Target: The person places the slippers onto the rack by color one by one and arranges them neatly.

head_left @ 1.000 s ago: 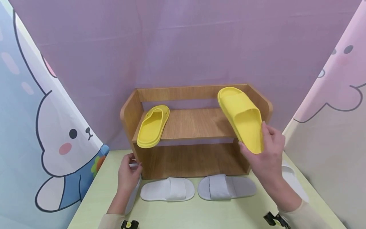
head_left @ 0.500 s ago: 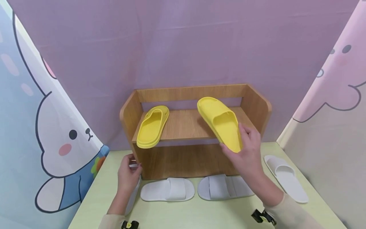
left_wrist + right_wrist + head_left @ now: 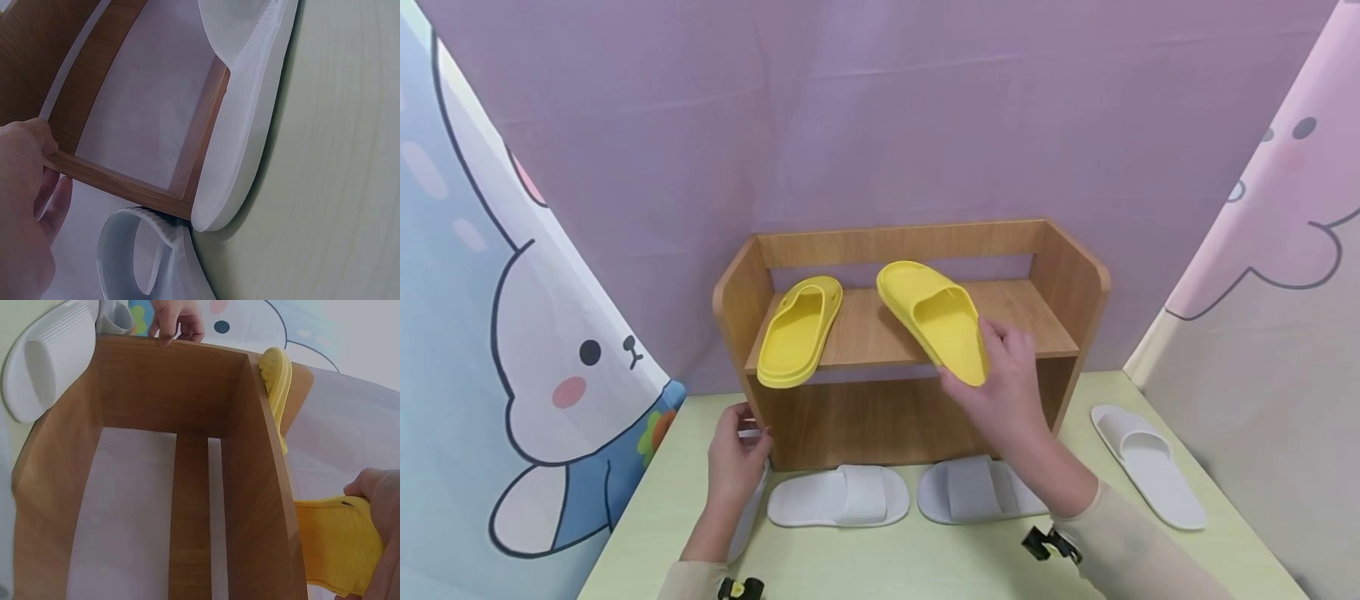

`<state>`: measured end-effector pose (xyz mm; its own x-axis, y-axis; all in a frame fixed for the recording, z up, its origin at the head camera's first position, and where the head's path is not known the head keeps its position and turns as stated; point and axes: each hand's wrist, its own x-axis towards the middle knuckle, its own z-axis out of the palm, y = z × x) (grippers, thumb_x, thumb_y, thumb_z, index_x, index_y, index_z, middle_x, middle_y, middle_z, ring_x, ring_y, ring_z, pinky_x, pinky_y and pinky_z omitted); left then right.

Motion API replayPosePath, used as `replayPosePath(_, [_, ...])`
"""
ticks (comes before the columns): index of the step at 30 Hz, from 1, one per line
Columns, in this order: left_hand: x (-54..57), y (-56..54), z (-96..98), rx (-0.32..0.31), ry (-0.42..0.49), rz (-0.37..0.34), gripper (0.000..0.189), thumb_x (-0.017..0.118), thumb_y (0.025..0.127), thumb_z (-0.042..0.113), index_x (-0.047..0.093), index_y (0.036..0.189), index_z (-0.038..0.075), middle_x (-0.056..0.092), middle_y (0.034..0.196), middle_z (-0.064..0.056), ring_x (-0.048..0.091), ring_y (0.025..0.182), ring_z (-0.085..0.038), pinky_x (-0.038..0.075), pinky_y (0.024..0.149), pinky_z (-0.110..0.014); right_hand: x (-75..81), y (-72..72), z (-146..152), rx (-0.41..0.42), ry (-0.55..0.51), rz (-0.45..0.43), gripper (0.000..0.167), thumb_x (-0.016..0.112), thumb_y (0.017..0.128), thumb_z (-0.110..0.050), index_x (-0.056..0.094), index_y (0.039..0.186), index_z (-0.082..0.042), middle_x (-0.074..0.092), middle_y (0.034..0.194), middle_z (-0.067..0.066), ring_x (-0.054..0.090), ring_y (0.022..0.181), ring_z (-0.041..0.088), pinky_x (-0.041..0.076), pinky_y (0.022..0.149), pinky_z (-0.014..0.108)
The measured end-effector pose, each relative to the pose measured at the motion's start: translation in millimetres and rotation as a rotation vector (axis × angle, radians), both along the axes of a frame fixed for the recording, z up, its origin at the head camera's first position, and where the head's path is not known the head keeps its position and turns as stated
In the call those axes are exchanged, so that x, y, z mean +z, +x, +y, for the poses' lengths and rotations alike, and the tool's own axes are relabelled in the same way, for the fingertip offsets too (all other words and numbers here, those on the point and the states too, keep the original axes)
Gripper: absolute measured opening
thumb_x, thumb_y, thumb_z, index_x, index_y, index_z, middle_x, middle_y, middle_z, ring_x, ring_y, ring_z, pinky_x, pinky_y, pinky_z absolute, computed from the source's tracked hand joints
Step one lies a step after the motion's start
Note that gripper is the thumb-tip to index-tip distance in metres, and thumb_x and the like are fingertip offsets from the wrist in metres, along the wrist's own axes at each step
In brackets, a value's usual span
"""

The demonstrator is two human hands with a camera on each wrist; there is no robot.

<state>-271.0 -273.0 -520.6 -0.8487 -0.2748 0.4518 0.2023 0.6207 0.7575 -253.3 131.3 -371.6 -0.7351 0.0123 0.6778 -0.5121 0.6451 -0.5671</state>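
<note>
My right hand holds a yellow slipper by its heel end, thumb on one side and fingers on the other, toe pointing away. It is tilted over the middle of the upper shelf of a small wooden shoe rack. The right wrist view shows the sole of the held slipper beside the shelf board. A second yellow slipper lies at the shelf's left end, heel slightly past the front edge. Low on the rack's left side, my left hand grips the side panel's front edge between thumb and fingers.
On the pale green table, a white slipper and a light grey one lie before the rack. Another white slipper lies to the right, and one is partly hidden by my left wrist. A purple cloth hangs behind.
My right hand has carried the yellow slipper leftward from the shelf's right end to its middle, and a little lower. The white slipper at right is uncovered. My left hand stays put.
</note>
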Motion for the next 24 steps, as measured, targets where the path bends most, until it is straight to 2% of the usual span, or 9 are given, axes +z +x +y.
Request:
replayPosePath(8, [0.1, 0.2, -0.2, -0.004, 0.009, -0.003, 0.049, 0.077, 0.095, -0.003, 0.057, 0.140, 0.003, 0.067, 0.125, -0.014, 0.072, 0.113, -0.032, 0.067, 0.085, -0.033, 7.3, -10.9, -22, 0.030, 0.052, -0.013, 0.086, 0.092, 0.086, -0.030, 0.056, 0.157, 0.003, 0.056, 0.145, 0.020, 0.044, 0.133, 0.037, 0.046, 0.094, 0.049])
replayPosePath(18, [-0.8, 0.6, 0.6, 0.006, 0.010, -0.021, 0.049, 0.076, 0.096, -0.002, 0.057, 0.141, 0.004, 0.066, 0.127, -0.014, 0.071, 0.114, -0.033, 0.068, 0.088, -0.045, 11.9, -19.6, -43, -0.008, 0.013, -0.142, 0.085, 0.091, 0.088, -0.031, 0.056, 0.157, 0.004, 0.055, 0.146, 0.018, 0.042, 0.137, 0.035, 0.048, 0.100, 0.051])
replayPosePath(24, [-0.5, 0.3, 1.0, 0.005, 0.005, -0.008, 0.050, 0.076, 0.096, -0.003, 0.057, 0.141, 0.003, 0.067, 0.126, -0.014, 0.071, 0.113, -0.033, 0.068, 0.088, -0.044, 12.2, -24.6, -51, -0.031, 0.003, -0.192, 0.087, 0.090, 0.088, -0.034, 0.055, 0.158, 0.005, 0.054, 0.147, 0.017, 0.041, 0.138, 0.035, 0.050, 0.102, 0.052])
